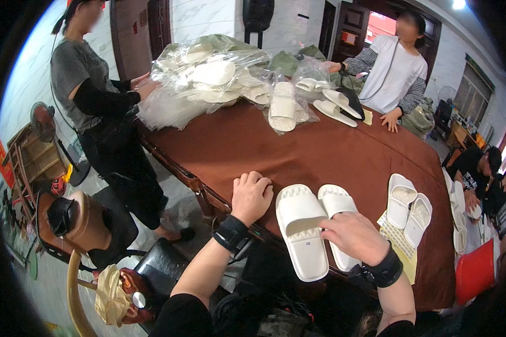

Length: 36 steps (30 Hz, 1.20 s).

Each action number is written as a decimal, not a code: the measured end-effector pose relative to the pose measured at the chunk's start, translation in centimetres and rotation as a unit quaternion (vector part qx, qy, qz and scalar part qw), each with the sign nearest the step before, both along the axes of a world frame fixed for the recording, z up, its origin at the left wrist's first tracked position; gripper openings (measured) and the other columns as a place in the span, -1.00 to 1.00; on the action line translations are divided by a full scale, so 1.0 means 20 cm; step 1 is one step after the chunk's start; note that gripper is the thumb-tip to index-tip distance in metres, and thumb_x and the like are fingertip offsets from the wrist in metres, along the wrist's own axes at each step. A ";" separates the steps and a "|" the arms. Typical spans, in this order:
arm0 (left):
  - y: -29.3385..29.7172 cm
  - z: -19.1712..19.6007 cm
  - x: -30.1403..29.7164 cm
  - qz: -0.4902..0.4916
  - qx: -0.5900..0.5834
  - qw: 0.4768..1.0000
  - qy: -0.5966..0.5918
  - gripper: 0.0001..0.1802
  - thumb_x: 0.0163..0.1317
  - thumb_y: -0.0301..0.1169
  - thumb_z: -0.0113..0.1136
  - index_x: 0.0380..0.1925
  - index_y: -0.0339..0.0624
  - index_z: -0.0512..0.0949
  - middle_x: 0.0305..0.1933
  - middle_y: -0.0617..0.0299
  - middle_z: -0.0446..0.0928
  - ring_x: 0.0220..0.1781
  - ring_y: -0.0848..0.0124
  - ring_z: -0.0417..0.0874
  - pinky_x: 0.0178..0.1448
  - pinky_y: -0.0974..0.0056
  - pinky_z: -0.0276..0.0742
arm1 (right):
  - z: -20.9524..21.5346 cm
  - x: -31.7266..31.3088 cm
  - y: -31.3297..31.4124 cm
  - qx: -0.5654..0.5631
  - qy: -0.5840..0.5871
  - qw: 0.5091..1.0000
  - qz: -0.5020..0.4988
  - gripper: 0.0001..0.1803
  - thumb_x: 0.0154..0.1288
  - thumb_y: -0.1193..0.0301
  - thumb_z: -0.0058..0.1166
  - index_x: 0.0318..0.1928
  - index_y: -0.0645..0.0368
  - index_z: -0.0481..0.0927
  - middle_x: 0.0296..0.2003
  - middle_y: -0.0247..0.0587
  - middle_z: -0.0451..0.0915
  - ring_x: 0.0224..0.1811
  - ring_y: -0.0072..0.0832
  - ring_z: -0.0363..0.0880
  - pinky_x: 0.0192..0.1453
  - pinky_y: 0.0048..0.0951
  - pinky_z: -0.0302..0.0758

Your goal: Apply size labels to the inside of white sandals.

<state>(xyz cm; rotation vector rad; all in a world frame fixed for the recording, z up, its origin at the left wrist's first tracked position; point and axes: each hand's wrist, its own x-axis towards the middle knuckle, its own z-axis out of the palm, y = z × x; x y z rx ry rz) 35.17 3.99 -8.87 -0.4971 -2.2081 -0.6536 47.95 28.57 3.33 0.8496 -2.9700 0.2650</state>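
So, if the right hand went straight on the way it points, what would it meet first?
Likely the left white slipper of the nearest pair; whether the right hand touches it now is hard to tell.

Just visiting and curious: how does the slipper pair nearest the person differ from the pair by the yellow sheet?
The right hand touches the near pair; none touches the sheet pair. The sheet pair lies partly over the yellow sheet; the near pair lies clear of it. Both are white slippers with broad straps.
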 end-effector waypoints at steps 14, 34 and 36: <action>0.00 0.00 -0.01 0.003 0.003 1.000 -0.012 -0.88 0.12 -0.35 0.26 -0.34 -0.08 0.66 -0.24 0.24 0.53 -0.10 0.22 0.50 -0.01 0.12 0.35 | 0.17 0.11 0.06 -0.012 0.032 0.998 -0.045 -0.79 0.27 0.29 0.15 -0.23 0.17 0.62 -0.40 -0.06 0.62 -0.27 -0.11 0.59 -0.13 -0.15 0.45; -0.01 0.01 -0.02 0.010 -0.015 1.000 -0.010 -0.87 0.08 -0.35 0.25 -0.36 -0.05 0.66 -0.21 0.19 0.55 -0.08 0.16 0.52 -0.03 0.04 0.38 | 0.16 0.13 0.28 -0.074 0.060 0.993 -0.076 -0.78 0.27 0.35 0.13 -0.16 0.21 0.61 -0.32 0.03 0.64 -0.21 -0.01 0.59 -0.11 -0.11 0.51; -0.01 0.02 -0.03 0.012 -0.024 1.000 -0.010 -0.88 0.09 -0.36 0.25 -0.35 -0.06 0.67 -0.21 0.20 0.55 -0.08 0.16 0.52 -0.01 0.07 0.37 | 0.13 0.11 0.31 -0.064 0.055 0.993 -0.077 -0.78 0.29 0.34 0.10 -0.16 0.20 0.61 -0.32 0.04 0.64 -0.20 -0.02 0.61 -0.11 -0.10 0.51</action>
